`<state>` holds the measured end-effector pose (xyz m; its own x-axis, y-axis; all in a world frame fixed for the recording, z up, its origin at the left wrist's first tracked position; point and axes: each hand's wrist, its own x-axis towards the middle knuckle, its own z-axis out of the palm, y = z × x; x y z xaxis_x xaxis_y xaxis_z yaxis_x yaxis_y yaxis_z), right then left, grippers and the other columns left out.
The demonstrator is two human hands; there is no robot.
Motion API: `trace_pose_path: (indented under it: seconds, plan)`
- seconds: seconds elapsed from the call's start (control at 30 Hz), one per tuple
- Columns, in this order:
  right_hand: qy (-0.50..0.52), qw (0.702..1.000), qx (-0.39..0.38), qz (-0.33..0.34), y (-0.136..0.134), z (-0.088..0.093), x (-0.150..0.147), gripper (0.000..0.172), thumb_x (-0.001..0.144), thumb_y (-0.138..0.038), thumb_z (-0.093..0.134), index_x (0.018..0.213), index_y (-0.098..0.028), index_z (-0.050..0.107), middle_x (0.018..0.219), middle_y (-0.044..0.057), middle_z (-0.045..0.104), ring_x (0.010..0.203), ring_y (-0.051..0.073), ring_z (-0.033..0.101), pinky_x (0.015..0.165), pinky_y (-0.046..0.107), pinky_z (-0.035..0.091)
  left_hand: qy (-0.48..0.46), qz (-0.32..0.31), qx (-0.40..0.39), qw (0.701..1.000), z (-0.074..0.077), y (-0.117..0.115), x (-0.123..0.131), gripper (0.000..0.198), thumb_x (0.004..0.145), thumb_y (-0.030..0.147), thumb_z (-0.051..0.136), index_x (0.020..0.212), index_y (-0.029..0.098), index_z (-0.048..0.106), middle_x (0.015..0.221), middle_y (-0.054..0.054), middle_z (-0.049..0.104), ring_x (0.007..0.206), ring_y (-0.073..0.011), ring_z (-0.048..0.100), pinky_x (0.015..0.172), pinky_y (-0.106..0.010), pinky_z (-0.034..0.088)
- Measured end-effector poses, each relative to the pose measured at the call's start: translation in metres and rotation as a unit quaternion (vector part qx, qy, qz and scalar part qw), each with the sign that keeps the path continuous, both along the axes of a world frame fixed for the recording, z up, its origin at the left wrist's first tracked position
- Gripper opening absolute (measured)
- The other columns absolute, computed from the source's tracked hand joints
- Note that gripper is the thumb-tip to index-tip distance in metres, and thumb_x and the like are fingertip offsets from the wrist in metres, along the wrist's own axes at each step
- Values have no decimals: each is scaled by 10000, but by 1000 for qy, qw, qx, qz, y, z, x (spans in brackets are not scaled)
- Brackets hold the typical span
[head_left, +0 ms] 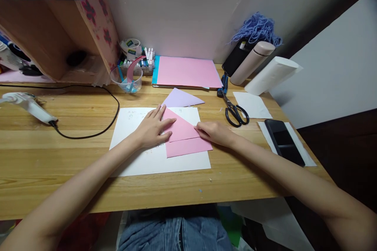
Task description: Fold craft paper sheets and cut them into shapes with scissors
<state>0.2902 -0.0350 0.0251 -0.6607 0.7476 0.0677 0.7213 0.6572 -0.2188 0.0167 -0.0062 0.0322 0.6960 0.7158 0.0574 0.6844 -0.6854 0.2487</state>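
In the head view, the pink paper [183, 128] lies folded at the middle of the frame, on a white sheet [132, 161] on the wooden bench [73, 172]. Its lower right corner juts just past the sheet's right edge; its lower left corner lies within the sheet. The left hand [152, 128] rests palm down with fingers spread, its fingertips on the paper's left side, gripping nothing. The right hand [214, 132] is curled, fingertips at the paper's slanted right edge; whether it pinches the paper I cannot tell.

A lilac triangle [183, 98] sits just above the sheet's top edge. A strip of wood runs below the sheet to the bench's front edge, and more wood lies between the sheet and the black cable [113, 120] at left. Scissors [234, 113] lie right of centre, near the right hand; the phone [284, 143] is farther right, near the bench's side edge.
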Motion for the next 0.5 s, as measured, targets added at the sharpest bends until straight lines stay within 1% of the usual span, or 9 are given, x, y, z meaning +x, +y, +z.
trace_pose_path:
  seconds: [0.2,0.4,0.5]
  plan:
    - [10,1000,11,3,-16,1,14,217,910,-245,348,748,-191,483,638,33,606,567,136,547,520,238,320,8,0,3,1000,-1,1,0,490,808,451,452,1274,300,450,1503,-34,78,1348,-323,125,1049,-468,202]
    - [-5,1000,20,10,-28,1,28,240,915,-282,357,733,-188,481,619,23,576,556,132,523,520,242,329,14,-1,10,1000,0,1,0,484,813,459,437,1274,311,445,1503,-36,77,1349,-321,124,1050,-458,206]
    - [-11,999,26,16,-33,-1,34,255,921,-273,343,737,-181,495,623,28,570,566,135,518,535,248,336,18,0,10,1000,1,0,1,487,813,455,435,1276,305,444,1504,-28,75,1350,-319,120,1049,-462,206]
